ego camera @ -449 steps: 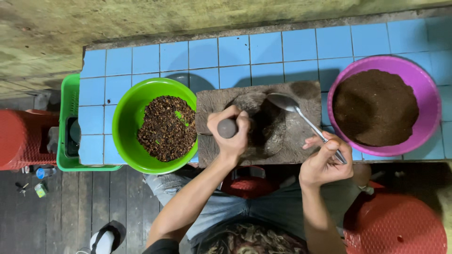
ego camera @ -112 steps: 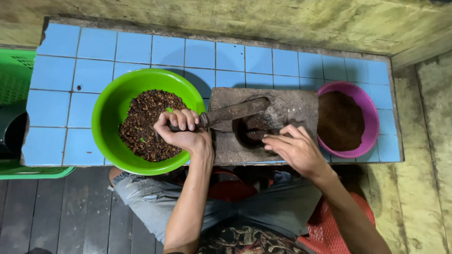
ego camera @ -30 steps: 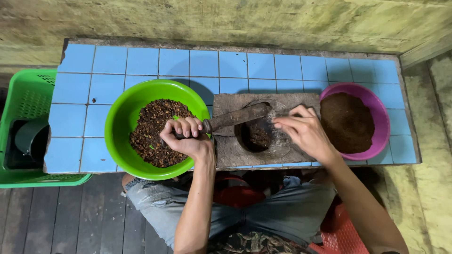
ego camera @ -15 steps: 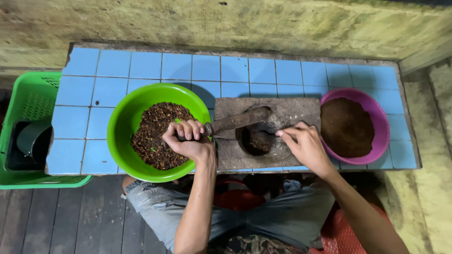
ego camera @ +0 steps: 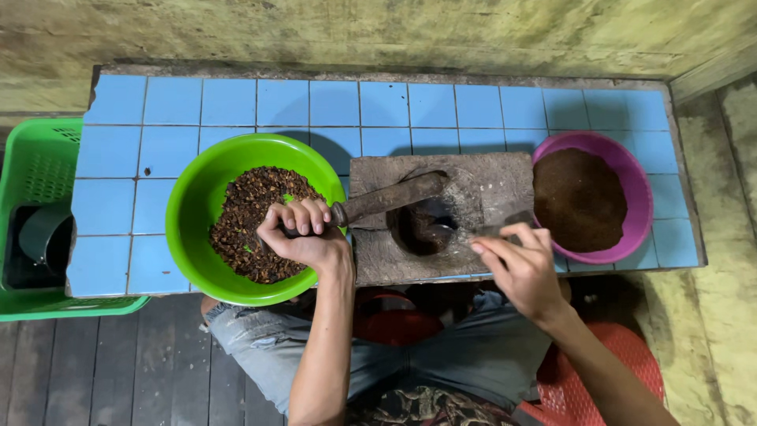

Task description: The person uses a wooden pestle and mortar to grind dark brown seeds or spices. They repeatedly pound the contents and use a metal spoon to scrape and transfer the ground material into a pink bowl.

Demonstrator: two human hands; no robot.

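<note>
**Both hands at the stone mortar**

A blue-tiled counter (ego camera: 236,102) runs below a stained yellowish wall (ego camera: 355,31), with dark floorboards (ego camera: 118,371) beneath. A green crate (ego camera: 35,166) sits at its left end. On the tiles a green bowl (ego camera: 189,197) of dark coarse bits stands left of the grey stone mortar (ego camera: 489,189), and a purple bowl (ego camera: 631,173) of fine brown powder stands right.

The left hand (ego camera: 300,233) reaches over the green bowl's rim, fingers curled tight round the stone pestle (ego camera: 390,197), which slants into the hollow. The right hand (ego camera: 516,264) hovers at the mortar's front edge, fingertips pinching a metal spoon (ego camera: 441,233) dipping into the hollow.
</note>
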